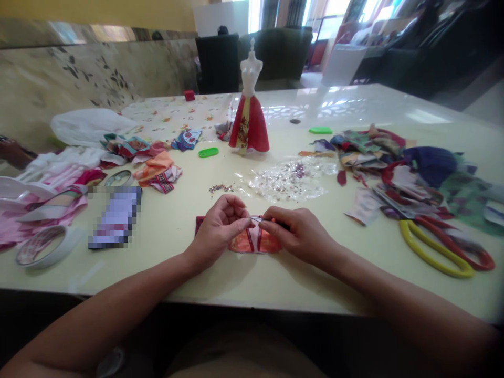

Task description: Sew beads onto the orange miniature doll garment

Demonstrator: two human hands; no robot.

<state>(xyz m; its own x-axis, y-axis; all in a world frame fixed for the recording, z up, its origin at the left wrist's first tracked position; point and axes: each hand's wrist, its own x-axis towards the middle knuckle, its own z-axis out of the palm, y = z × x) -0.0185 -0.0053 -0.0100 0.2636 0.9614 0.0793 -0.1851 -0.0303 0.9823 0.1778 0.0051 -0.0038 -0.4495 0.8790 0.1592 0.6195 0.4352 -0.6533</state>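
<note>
My left hand (220, 226) and my right hand (299, 231) meet near the table's front edge over a small orange and red cloth piece (254, 242) lying flat. Both hands are pinched, fingertips almost touching. The right hand's fingers hold a thin dark tool (275, 223), and a tiny pale thing sits between the two pinches; I cannot make out what it is. Behind the hands lies a clear plastic sheet with small beads (289, 181). Farther back stands a small white mannequin (250, 68) wearing a red skirt (250, 126).
Fabric scraps (394, 157) pile up at the right, with yellow and red scissors (441, 249) beside them. At the left are tape rolls (43, 247), folded cloth (157, 170), a white bag (88, 126) and a blurred-out item (116, 216). Two green clips (208, 152) lie mid-table.
</note>
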